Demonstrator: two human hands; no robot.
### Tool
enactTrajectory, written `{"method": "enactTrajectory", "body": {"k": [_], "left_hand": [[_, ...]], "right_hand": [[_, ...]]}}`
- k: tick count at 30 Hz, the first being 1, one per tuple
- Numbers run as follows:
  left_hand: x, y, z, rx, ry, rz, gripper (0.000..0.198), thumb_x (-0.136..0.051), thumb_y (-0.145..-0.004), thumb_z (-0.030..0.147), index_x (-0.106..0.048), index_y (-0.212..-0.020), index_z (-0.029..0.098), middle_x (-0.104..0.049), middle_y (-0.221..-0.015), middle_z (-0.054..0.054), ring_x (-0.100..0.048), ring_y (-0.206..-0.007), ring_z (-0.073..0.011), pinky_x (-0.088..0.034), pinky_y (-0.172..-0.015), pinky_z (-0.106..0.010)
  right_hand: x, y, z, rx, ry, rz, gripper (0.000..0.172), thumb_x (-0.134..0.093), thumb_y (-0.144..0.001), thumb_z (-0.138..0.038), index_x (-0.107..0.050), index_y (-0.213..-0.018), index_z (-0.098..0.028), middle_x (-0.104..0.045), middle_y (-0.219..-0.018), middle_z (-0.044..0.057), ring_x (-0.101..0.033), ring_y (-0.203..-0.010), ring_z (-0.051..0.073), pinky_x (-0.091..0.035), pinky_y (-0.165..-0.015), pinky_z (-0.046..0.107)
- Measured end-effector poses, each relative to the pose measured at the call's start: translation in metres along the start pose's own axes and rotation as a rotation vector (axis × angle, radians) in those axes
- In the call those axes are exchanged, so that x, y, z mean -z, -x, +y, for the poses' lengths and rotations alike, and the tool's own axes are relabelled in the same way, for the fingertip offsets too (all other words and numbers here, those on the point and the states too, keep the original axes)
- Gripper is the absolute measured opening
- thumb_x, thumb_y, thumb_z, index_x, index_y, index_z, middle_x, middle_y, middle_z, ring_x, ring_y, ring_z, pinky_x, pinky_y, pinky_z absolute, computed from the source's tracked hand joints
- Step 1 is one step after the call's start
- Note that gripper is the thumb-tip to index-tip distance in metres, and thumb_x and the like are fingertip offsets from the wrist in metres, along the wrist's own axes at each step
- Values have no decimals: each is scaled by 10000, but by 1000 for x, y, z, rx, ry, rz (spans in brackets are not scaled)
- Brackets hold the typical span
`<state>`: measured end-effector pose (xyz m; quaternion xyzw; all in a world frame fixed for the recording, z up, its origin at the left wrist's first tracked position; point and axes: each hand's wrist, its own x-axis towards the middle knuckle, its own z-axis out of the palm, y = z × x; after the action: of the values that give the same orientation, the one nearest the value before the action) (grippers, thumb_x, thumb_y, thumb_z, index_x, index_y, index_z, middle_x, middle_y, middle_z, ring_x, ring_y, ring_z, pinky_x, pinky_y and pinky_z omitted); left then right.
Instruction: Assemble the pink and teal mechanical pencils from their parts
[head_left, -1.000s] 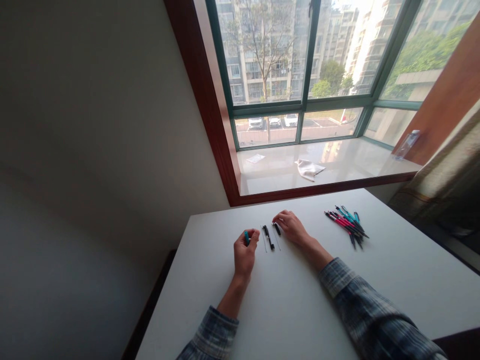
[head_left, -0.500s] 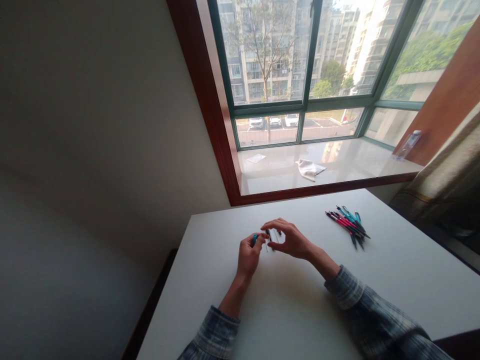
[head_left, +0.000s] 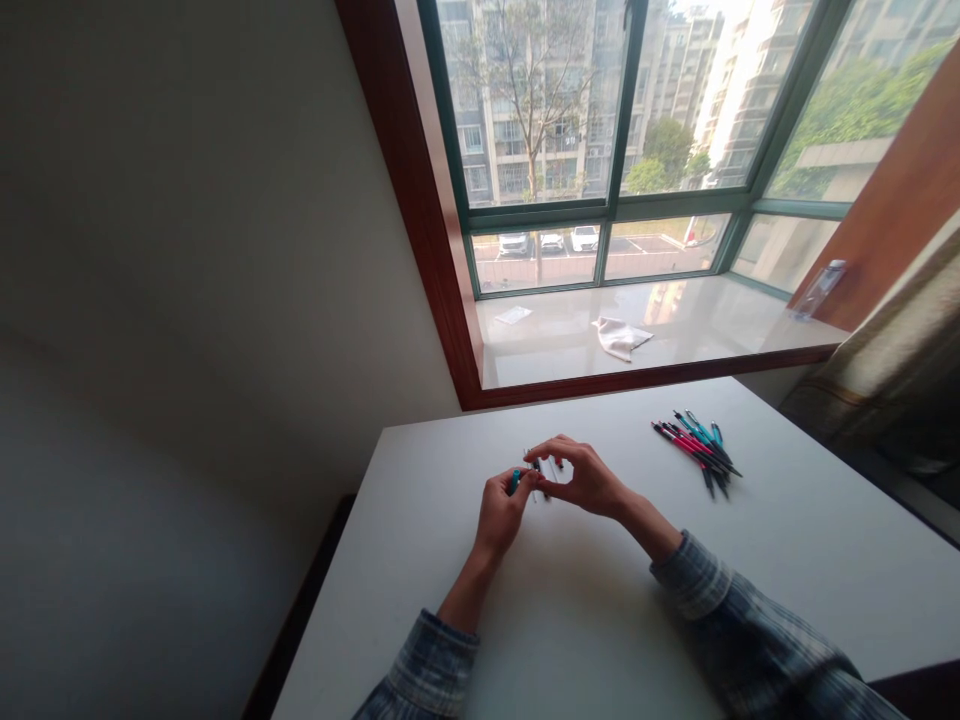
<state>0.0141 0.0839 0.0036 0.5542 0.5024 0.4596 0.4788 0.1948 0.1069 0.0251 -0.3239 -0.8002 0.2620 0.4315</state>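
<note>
The left hand (head_left: 501, 512) is closed around a small teal pen part (head_left: 514, 482), and its grip clamps this part between the thumb and fingers. The right hand (head_left: 589, 480) curves just beside it, above thin black pen parts (head_left: 541, 482) lying on the white rectangular table (head_left: 600, 600), but I cannot tell if its grip is together on something. A loose pile of slim red, teal and black pens (head_left: 694, 452) lies on the table, well apart to the right.
</note>
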Motion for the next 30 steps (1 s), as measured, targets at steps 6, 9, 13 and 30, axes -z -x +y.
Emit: {"method": "enactTrajectory", "body": {"k": [6, 9, 13, 30], "left_hand": [[-1, 1, 2, -5, 25, -14, 410, -690, -832, 542, -782, -781, 146, -565, -596, 4, -395, -539, -116, -313, -525, -242], [-2, 2, 6, -7, 53, 16, 409, -710, -811, 548, -790, -850, 149, -630, -669, -19, -437, -549, -121, -337, -532, -245], [-1, 2, 7, -13, 81, 104, 418, -736, -790, 528, -774, -993, 164, -639, -729, -18, -438, -536, -105, -335, -512, -234], [-1, 1, 5, 6, 177, 126, 419, -705, -819, 503, -708, -1055, 156, -580, -778, -4, -395, -544, -79, -315, -496, -208]], "right_hand": [[3, -1, -4, -11, -8, -24, 184, -728, -890, -255, -747, -1072, -273, -766, -973, 38, -656, -848, 198, -533, -720, 325], [4, -1, 0, -5, 17, -7, 216, -722, -884, -237, -736, -1098, -268, -760, -962, 44, -655, -855, 206, -540, -729, 338], [8, 2, 17, -18, 153, 97, 284, -725, -864, -180, -712, -1137, -259, -748, -977, 48, -651, -932, 231, -545, -831, 394], [13, 6, 50, -77, 282, 96, 260, -710, -866, -136, -724, -1101, -245, -755, -1011, 57, -651, -965, 248, -535, -869, 420]]}}
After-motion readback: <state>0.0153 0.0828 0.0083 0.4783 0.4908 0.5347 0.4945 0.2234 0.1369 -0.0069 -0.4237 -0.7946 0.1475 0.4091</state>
